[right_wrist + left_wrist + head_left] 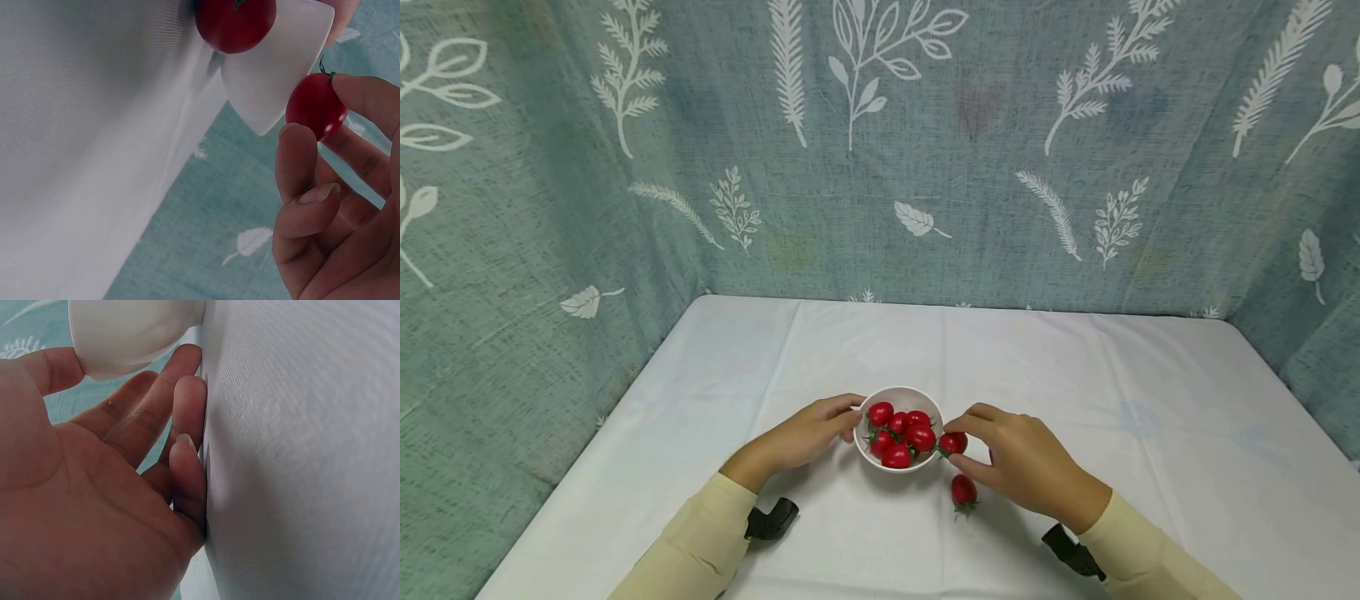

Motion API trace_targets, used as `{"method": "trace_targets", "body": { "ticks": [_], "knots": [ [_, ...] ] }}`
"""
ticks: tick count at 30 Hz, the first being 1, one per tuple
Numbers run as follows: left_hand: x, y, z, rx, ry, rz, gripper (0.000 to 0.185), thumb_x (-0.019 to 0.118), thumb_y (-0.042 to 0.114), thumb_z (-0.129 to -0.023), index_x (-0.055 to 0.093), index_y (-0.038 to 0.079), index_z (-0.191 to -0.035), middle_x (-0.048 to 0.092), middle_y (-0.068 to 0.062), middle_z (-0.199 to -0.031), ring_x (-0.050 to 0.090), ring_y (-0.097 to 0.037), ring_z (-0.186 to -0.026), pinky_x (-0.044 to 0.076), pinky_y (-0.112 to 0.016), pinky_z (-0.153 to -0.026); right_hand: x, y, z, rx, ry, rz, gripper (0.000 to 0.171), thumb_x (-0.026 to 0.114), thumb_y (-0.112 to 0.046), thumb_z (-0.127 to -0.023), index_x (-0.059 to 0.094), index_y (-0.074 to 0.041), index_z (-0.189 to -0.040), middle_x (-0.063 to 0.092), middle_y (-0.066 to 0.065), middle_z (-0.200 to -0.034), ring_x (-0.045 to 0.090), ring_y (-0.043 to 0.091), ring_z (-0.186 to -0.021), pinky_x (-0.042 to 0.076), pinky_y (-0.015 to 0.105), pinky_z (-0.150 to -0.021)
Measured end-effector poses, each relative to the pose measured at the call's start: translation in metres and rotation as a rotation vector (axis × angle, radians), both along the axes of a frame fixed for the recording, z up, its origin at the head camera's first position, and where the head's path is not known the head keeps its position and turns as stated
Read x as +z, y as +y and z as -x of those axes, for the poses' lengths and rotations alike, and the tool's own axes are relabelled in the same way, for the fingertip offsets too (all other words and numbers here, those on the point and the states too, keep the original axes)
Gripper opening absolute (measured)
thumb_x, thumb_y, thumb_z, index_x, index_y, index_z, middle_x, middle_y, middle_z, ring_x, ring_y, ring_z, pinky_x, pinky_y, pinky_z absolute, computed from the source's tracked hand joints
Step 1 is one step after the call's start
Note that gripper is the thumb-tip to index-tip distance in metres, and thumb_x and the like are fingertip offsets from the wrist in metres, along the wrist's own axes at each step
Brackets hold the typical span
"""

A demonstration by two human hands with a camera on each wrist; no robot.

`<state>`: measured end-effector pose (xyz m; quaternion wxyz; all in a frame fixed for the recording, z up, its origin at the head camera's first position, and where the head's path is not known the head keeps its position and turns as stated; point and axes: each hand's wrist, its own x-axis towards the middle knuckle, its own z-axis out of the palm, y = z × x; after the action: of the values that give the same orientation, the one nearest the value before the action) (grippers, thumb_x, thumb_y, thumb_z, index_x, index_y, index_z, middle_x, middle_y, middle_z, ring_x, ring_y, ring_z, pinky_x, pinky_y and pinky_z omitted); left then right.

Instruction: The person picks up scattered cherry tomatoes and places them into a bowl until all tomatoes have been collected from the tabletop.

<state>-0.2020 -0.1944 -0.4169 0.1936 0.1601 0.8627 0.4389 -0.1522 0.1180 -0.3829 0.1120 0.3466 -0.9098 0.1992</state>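
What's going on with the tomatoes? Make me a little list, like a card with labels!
left hand: left hand touches the side of the white bowl
right hand: right hand pinches one cherry tomato at the bowl's rim
in the bowl: a pile of red cherry tomatoes
outside the bowl: loose tomato lying on the white tablecloth
behind: leaf-print curtain

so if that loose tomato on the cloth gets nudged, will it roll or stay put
The tomato looks round and glossy, so it would probably roll, though its green stem might stop it soon. The smooth skin may be slippery in a grip. It seems small and light: the right hand pinches a similar one with fingertips alone.
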Motion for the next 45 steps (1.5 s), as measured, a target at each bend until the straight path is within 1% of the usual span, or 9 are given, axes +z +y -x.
{"method": "trace_targets", "body": {
  "ticks": [10,17,25,29,32,36,45],
  "knots": [
    [0.001,0.001,-0.001,-0.002,0.008,-0.009,0.038,0.044,0.034,-0.106,0.056,0.02,-0.139,0.064,-0.001,-0.098,0.057,-0.018,-0.099,0.037,-0.041,-0.095,0.001,-0.007,0.002,0.0,-0.016,0.026,0.031,0.081,-0.028,-0.084,0.073,-0.018,-0.112,0.069,-0.007,-0.103,0.041,-0.007,-0.053,0.042,0.014,-0.054],
    [0.001,0.001,-0.001,-0.001,0.011,-0.003,0.038,0.043,0.034,-0.106,0.056,0.02,-0.139,0.063,-0.002,-0.096,0.056,-0.017,-0.098,0.037,-0.04,-0.093,0.004,-0.015,0.002,-0.013,-0.035,0.005,0.031,0.08,-0.029,-0.085,0.073,-0.02,-0.114,0.068,-0.008,-0.104,0.043,-0.005,-0.054,0.043,0.014,-0.055],
    [0.001,0.002,0.0,0.005,0.005,-0.005,0.038,0.043,0.034,-0.106,0.056,0.021,-0.139,0.064,-0.001,-0.098,0.057,-0.016,-0.097,0.037,-0.04,-0.093,0.003,-0.021,0.004,0.007,-0.02,-0.004,0.032,0.08,-0.031,-0.086,0.072,-0.018,-0.115,0.069,-0.004,-0.107,0.045,-0.005,-0.056,0.045,0.017,-0.058],
    [0.001,0.002,0.0,0.006,-0.001,-0.009,0.039,0.043,0.035,-0.106,0.056,0.021,-0.139,0.064,-0.001,-0.099,0.057,-0.016,-0.097,0.037,-0.04,-0.093,0.003,-0.022,0.004,0.015,-0.007,-0.005,0.033,0.079,-0.032,-0.086,0.072,-0.018,-0.115,0.069,-0.003,-0.106,0.049,-0.003,-0.058,0.046,0.018,-0.059],
    [0.001,0.002,0.0,0.009,-0.002,-0.01,0.039,0.043,0.035,-0.106,0.056,0.019,-0.14,0.065,-0.002,-0.101,0.057,-0.016,-0.097,0.038,-0.039,-0.093,0.002,-0.024,0.004,0.018,-0.014,-0.009,0.033,0.079,-0.032,-0.087,0.071,-0.018,-0.115,0.069,-0.002,-0.107,0.048,-0.004,-0.058,0.045,0.017,-0.059],
    [0.002,0.001,0.0,0.004,0.003,-0.011,0.04,0.043,0.035,-0.106,0.056,0.018,-0.14,0.065,-0.003,-0.104,0.058,-0.016,-0.097,0.038,-0.038,-0.091,0.001,-0.026,0.004,0.016,-0.027,-0.01,0.034,0.079,-0.033,-0.086,0.071,-0.018,-0.116,0.07,-0.002,-0.108,0.044,-0.006,-0.055,0.044,0.017,-0.058],
    [0.004,0.002,0.0,-0.004,0.005,-0.025,0.04,0.043,0.034,-0.106,0.055,0.016,-0.14,0.064,-0.004,-0.104,0.058,-0.018,-0.097,0.038,-0.038,-0.09,0.0,-0.029,0.005,0.022,-0.035,-0.012,0.034,0.079,-0.033,-0.086,0.071,-0.016,-0.115,0.069,-0.001,-0.107,0.045,-0.005,-0.057,0.046,0.018,-0.059]
  ]
}}
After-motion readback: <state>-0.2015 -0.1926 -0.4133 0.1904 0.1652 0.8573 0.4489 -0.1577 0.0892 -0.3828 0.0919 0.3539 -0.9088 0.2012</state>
